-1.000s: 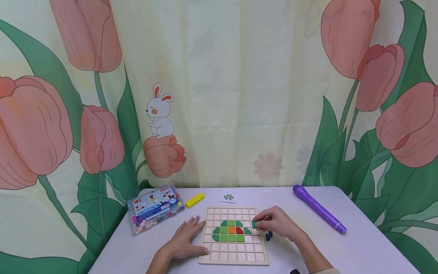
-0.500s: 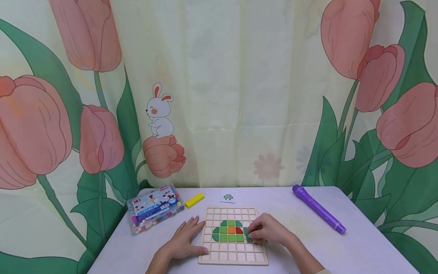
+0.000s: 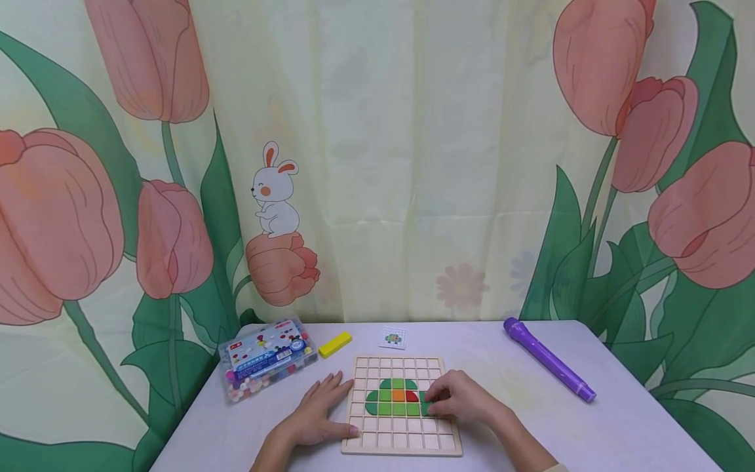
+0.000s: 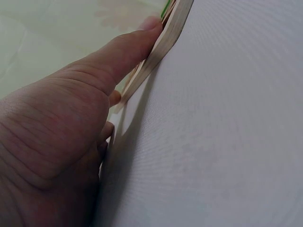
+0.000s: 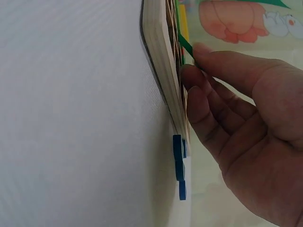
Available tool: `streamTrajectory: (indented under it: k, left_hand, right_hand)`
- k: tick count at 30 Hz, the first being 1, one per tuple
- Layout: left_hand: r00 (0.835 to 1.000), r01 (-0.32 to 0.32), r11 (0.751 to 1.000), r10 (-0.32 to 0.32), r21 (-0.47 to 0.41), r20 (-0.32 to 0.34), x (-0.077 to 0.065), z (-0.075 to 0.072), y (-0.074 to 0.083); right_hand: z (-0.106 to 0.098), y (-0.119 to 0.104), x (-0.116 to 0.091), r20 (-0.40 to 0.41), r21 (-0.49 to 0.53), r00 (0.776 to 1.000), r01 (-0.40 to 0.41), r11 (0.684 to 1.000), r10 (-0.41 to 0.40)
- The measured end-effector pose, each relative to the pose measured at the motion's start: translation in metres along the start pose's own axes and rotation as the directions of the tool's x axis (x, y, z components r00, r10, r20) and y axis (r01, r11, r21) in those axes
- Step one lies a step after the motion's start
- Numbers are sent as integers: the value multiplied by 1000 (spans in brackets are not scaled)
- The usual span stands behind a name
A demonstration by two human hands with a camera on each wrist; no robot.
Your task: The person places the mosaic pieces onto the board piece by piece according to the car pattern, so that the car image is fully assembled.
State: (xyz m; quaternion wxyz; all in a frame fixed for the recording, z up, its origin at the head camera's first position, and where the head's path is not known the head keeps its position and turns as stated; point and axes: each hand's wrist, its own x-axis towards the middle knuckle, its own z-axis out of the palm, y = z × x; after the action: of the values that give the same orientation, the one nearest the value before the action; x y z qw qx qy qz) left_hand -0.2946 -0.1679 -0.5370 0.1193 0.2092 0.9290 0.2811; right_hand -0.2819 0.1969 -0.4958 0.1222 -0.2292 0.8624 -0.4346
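A wooden grid board (image 3: pixel 401 444) lies on the table, green, orange and red tiles (image 3: pixel 398 396) set in its middle cells. My left hand (image 3: pixel 315 416) rests at the board's left side, fingers straight. Its thumb touches the board near the front left corner, also seen in the left wrist view. At the right of the tile pattern, my right hand (image 3: pixel 463 398) pinches a dark green tile (image 5: pixel 186 45) between thumb and finger. That tile looks tilted in the right wrist view, one edge at the board. Several blue pieces (image 5: pixel 178 158) lie beside the board, below the right hand.
A small card (image 3: pixel 392 338) with a printed turtle-like pattern lies behind the board. To the left are a yellow block (image 3: pixel 335 345) and a clear box of coloured beads (image 3: pixel 268 357). A purple stick-shaped toy (image 3: pixel 550 360) lies to the right. A printed curtain hangs behind.
My right hand has moved left and slightly down over the board, bringing the green tile to the right end of the pattern. My left hand has stayed in place.
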Motion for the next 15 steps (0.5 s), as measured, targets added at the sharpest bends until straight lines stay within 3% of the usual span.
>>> streamTrajectory:
  k: [15]
  left_hand:
    - [1000, 2, 1000, -2, -5, 2, 0, 0, 0]
  right_hand:
    - [3, 0, -1, 8, -85, 1000, 16, 996, -15]
